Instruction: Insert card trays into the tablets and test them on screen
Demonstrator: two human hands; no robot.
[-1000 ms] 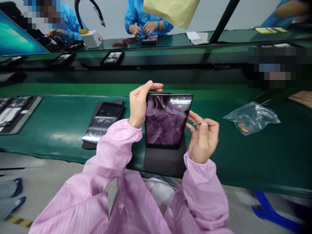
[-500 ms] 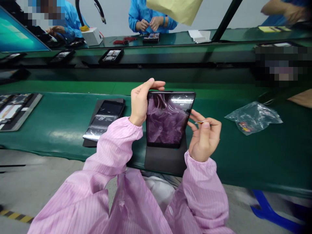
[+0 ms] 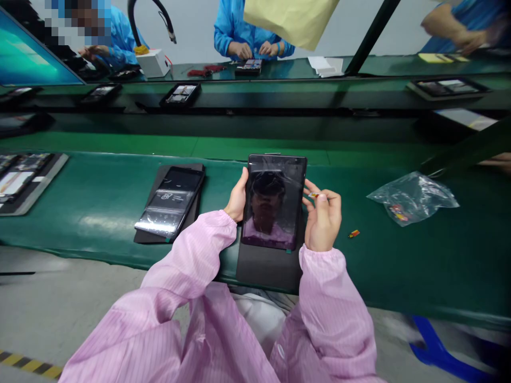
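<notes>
My left hand [image 3: 238,198] grips the left edge of a black tablet [image 3: 273,205], thumb at the side and the other fingers hidden behind it. The glossy screen faces me and shows a reflection; a small green tab sticks out at its lower edge. Between thumb and fingers of my right hand [image 3: 324,218] is a small red, yellow and white card [image 3: 314,195], close to the tablet's right edge. Under the tablet lies a dark flat pad [image 3: 269,266]. A similar small red and yellow piece [image 3: 353,234] rests on the table right of my right hand.
A second tablet [image 3: 171,199] lies on a dark pad to the left. Farther left is a tray with opened devices [image 3: 24,183]. On the right sits a clear plastic bag [image 3: 415,199] with small colourful pieces. Across the line, people in blue work at a bench [image 3: 295,68].
My left hand has slid from the tablet's top left corner down to its left side. The tablet's tilt has changed. My right hand has shifted left, uncovering the small piece on the table.
</notes>
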